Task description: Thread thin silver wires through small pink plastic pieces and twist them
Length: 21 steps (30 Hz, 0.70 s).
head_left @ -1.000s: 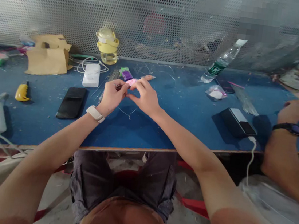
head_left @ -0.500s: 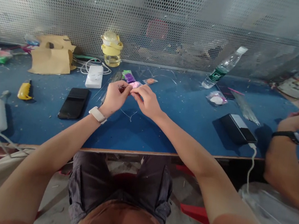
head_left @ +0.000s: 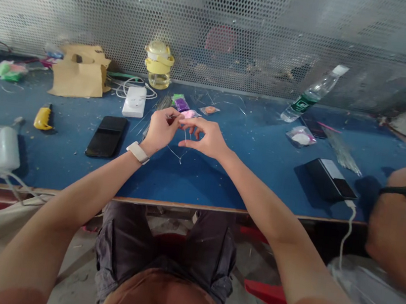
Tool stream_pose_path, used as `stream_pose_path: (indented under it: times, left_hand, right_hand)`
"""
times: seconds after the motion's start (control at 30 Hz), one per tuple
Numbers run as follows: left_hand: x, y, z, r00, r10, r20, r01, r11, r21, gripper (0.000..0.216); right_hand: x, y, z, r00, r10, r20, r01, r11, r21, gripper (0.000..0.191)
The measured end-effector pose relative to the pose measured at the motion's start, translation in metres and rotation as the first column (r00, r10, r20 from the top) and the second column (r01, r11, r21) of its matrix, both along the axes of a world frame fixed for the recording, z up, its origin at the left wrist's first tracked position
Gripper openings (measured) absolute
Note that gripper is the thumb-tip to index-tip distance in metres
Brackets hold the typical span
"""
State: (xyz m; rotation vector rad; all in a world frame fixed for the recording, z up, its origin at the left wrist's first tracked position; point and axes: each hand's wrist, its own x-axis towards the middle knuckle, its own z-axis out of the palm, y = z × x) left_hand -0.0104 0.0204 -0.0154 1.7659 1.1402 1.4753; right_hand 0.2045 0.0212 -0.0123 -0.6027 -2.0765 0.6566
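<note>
My left hand (head_left: pixel 161 129), with a white band on its wrist, pinches a thin wire (head_left: pixel 180 160) between thumb and fingertips. The wire's bent end hangs below the fingers over the blue table. My right hand (head_left: pixel 207 137) is open, its thumb dropped away from the fingers, the index fingertip touching or very near the left fingertips. Just beyond the hands lie a pink packet (head_left: pixel 190 113), a purple packet (head_left: pixel 181 104) and a green packet (head_left: pixel 177 97). A bundle of thin wires (head_left: pixel 163 103) lies partly hidden behind my left hand.
On the blue table (head_left: pixel 191 188) are a phone (head_left: pixel 106 137), white charger (head_left: pixel 134 102), yellow cutter (head_left: pixel 44 118), yellow-lidded jar (head_left: pixel 158 69), water bottle (head_left: pixel 309 98), black box with a cable (head_left: pixel 330 178) and an orange packet (head_left: pixel 209 110). A co-worker's arm (head_left: pixel 394 217) is at the right.
My right thumb has come away from the fingers, and that hand has opened from its pinch. My left hand keeps its pinch. The whole view has shifted slightly.
</note>
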Motion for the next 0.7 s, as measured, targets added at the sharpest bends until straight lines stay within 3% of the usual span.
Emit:
stream_pose_path:
  times: [0.13, 0.33, 0.47, 0.7]
  left_hand:
    - [-0.002, 0.004, -0.004, 0.999, 0.039, -0.019, -0.039, 0.999, 0.008, 0.015]
    - [0.000, 0.003, -0.005, 0.994, 0.080, -0.079, -0.075, 0.995, 0.071, 0.019]
    - [0.000, 0.001, -0.004, 0.983, 0.112, -0.146, -0.098, 0.990, 0.101, 0.018]
    - [0.008, -0.008, 0.001, 0.999, -0.051, -0.012, 0.052, 0.996, 0.066, 0.021]
  right_hand:
    - [0.002, 0.001, -0.001, 0.999, 0.028, 0.018, -0.027, 0.998, -0.056, 0.094]
    - [-0.006, -0.002, -0.005, 0.997, -0.052, -0.059, 0.044, 0.991, -0.127, 0.065]
    - [-0.010, 0.001, -0.008, 0.976, -0.105, -0.190, 0.055, 0.967, -0.249, 0.061]
    - [-0.011, 0.009, -0.005, 0.913, -0.242, -0.330, 0.103, 0.917, -0.385, 0.068]
